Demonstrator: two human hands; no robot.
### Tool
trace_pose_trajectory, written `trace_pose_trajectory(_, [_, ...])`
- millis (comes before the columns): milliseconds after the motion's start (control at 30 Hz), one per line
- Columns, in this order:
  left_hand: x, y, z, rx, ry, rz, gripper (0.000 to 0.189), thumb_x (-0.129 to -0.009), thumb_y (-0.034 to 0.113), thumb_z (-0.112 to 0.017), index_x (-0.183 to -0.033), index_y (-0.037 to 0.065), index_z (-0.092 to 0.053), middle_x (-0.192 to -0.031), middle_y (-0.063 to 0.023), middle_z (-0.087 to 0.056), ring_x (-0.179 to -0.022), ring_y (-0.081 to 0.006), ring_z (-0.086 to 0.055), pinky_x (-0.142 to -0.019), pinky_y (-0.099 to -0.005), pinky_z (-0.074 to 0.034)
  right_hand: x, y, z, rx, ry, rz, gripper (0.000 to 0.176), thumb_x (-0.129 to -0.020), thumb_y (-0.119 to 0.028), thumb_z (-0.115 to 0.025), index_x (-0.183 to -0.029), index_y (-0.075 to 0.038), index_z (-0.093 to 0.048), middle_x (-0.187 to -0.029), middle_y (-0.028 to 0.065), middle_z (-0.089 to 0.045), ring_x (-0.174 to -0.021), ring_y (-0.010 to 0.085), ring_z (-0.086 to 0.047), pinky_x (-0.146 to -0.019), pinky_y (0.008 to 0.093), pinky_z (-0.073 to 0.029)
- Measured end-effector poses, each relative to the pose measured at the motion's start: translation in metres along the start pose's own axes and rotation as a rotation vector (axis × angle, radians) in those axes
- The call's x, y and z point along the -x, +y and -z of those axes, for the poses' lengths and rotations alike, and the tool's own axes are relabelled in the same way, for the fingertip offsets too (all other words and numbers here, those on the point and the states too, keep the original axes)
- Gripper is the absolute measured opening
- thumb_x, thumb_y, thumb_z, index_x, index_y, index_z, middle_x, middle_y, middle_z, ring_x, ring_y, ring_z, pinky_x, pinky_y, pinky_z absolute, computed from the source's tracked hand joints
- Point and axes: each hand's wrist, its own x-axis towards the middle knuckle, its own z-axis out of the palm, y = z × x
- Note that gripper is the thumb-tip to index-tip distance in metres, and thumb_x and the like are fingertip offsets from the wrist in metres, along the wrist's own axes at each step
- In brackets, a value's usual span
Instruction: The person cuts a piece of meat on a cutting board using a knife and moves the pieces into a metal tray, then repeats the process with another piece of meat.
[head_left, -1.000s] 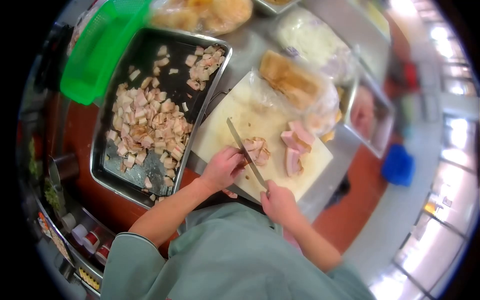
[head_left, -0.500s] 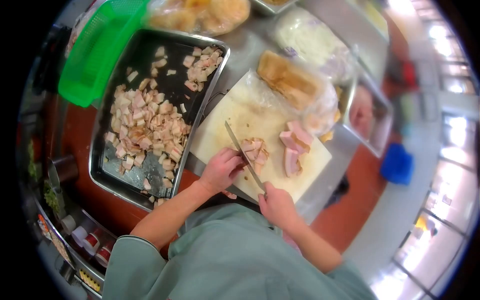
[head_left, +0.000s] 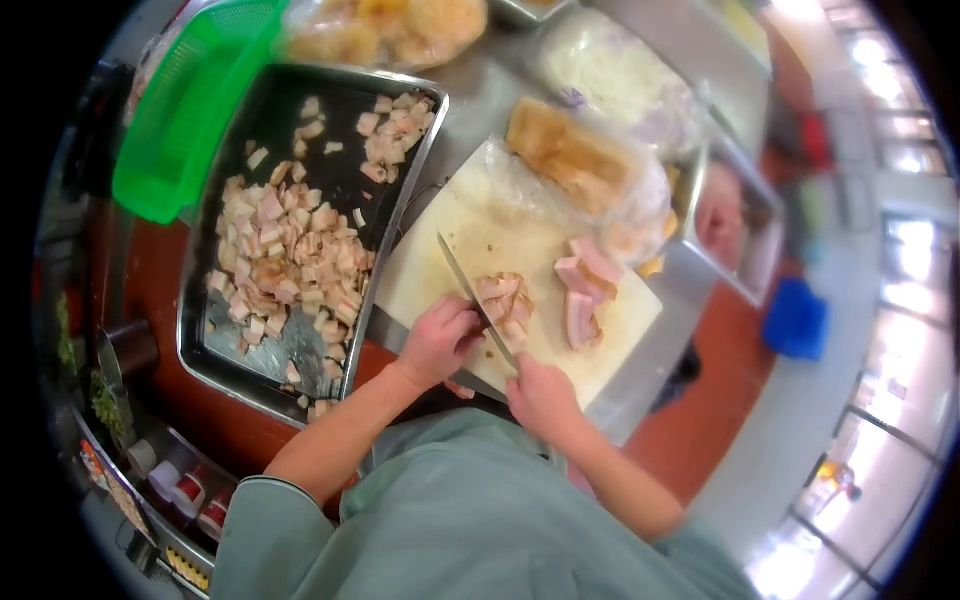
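Note:
My right hand [head_left: 540,398] grips the handle of a knife [head_left: 470,293] whose blade lies across a white cutting board [head_left: 450,260]. My left hand [head_left: 442,338] rests curled on the board against the near side of a small pile of cut pork belly pieces [head_left: 506,300], touching the blade's left side. Three larger pork slices [head_left: 583,290] lie to the right on the board. A bagged slab of cooked meat [head_left: 572,160] sits at the board's far end.
A steel tray [head_left: 230,350] full of diced pork [head_left: 290,255] lies left of the board. A green basket [head_left: 180,110] overlaps its far corner. Bagged foods [head_left: 620,80] and another steel tray [head_left: 735,225] stand behind and to the right. Cans [head_left: 190,495] sit lower left.
The knife and both hands have shifted slightly left and toward me along the board. The cut pile stays by the blade.

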Motion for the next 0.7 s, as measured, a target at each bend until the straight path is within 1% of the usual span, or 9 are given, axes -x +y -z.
trace_pose_trajectory(33, [0.002,0.002,-0.002,-0.003,0.005,-0.002,0.029,-0.075,0.001,-0.080,-0.101,0.004,-0.069,-0.106,-0.0125,-0.067,-0.099,-0.0353,-0.065,-0.083,-0.0442,-0.056,-0.012,0.001,-0.011,0.015,0.031,-0.002,0.028,-0.092,-0.017,-0.065,-0.112,0.002,-0.063,-0.080,0.0274,-0.070,-0.078,0.0494,-0.069,-0.075,0.0597,-0.054])
trace_pose_trajectory(100, [0.001,0.002,-0.002,-0.011,0.005,-0.006,0.031,-0.073,0.001,-0.081,-0.102,0.004,-0.069,-0.106,-0.0129,-0.067,-0.098,-0.0357,-0.065,-0.084,-0.0445,-0.056,-0.038,-0.001,-0.018,-0.016,0.089,0.059,0.026,-0.092,-0.016,-0.065,-0.110,0.003,-0.063,-0.081,0.0278,-0.070,-0.078,0.0497,-0.069,-0.075,0.0595,-0.054])
trace_pose_trajectory(167, [0.006,0.007,-0.001,-0.014,0.006,0.005,0.033,-0.072,0.001,-0.082,-0.102,0.004,-0.069,-0.107,-0.0133,-0.067,-0.098,-0.0362,-0.065,-0.084,-0.0446,-0.056,-0.037,0.000,-0.023,-0.059,0.121,0.091,0.025,-0.092,-0.015,-0.065,-0.108,0.003,-0.064,-0.081,0.0280,-0.070,-0.078,0.0497,-0.068,-0.074,0.0590,-0.054])
trace_pose_trajectory(233, [0.002,0.012,0.001,-0.017,0.051,0.025,0.034,-0.072,0.001,-0.082,-0.103,0.003,-0.069,-0.107,-0.0138,-0.067,-0.099,-0.0368,-0.065,-0.085,-0.0445,-0.056,-0.038,0.006,-0.012,-0.086,0.135,0.125,0.023,-0.092,-0.014,-0.065,-0.107,0.003,-0.064,-0.081,0.0279,-0.070,-0.079,0.0496,-0.068,-0.073,0.0584,-0.054])
trace_pose_trajectory(367, [0.009,0.014,0.002,0.017,0.070,0.058,0.035,-0.071,0.001,-0.083,-0.103,0.003,-0.069,-0.109,-0.0140,-0.068,-0.100,-0.0372,-0.065,-0.085,-0.0440,-0.057,-0.005,-0.002,0.007,-0.104,0.085,0.039,0.023,-0.092,-0.015,-0.066,-0.107,0.003,-0.063,-0.079,0.0267,-0.070,-0.078,0.0489,-0.068,-0.072,0.0571,-0.054])
trace_pose_trajectory(433, [0.010,0.011,0.000,0.030,0.071,0.063,0.033,-0.072,0.000,-0.082,-0.103,0.003,-0.069,-0.109,-0.0139,-0.068,-0.100,-0.0370,-0.065,-0.086,-0.0438,-0.057,0.007,-0.004,0.013,-0.083,0.050,0.033,0.023,-0.093,-0.015,-0.067,-0.106,0.002,-0.064,-0.078,0.0259,-0.070,-0.077,0.0486,-0.068,-0.072,0.0567,-0.054])
trace_pose_trajectory(533, [0.009,0.011,0.000,0.033,0.098,0.037,0.031,-0.074,-0.001,-0.079,-0.102,0.003,-0.068,-0.106,-0.0135,-0.068,-0.100,-0.0364,-0.065,-0.084,-0.0441,-0.057,0.021,-0.006,0.016,-0.049,0.032,0.049,0.023,-0.093,-0.016,-0.067,-0.108,0.001,-0.063,-0.077,0.0249,-0.070,-0.076,0.0484,-0.068,-0.071,0.0568,-0.054])
trace_pose_trajectory(633, [0.005,0.015,-0.001,-0.004,0.117,0.051,0.026,-0.075,-0.001,-0.077,-0.100,0.003,-0.069,-0.104,-0.0133,-0.068,-0.098,-0.0362,-0.066,-0.082,-0.0441,-0.057,0.031,-0.004,0.020,0.002,-0.018,0.024,0.024,-0.093,-0.015,-0.067,-0.111,0.000,-0.063,-0.077,0.0249,-0.070,-0.074,0.0479,-0.069,-0.070,0.0572,-0.054])
trace_pose_trajectory(700, [0.006,0.011,-0.007,-0.006,0.149,0.032,0.024,-0.076,-0.002,-0.076,-0.099,0.003,-0.069,-0.104,-0.0133,-0.068,-0.097,-0.0363,-0.066,-0.081,-0.0439,-0.057,0.020,-0.001,0.011,0.024,0.023,0.060,0.026,-0.092,-0.014,-0.067,-0.114,0.000,-0.062,-0.077,0.0253,-0.070,-0.074,0.0475,-0.069,-0.070,0.0574,-0.054])
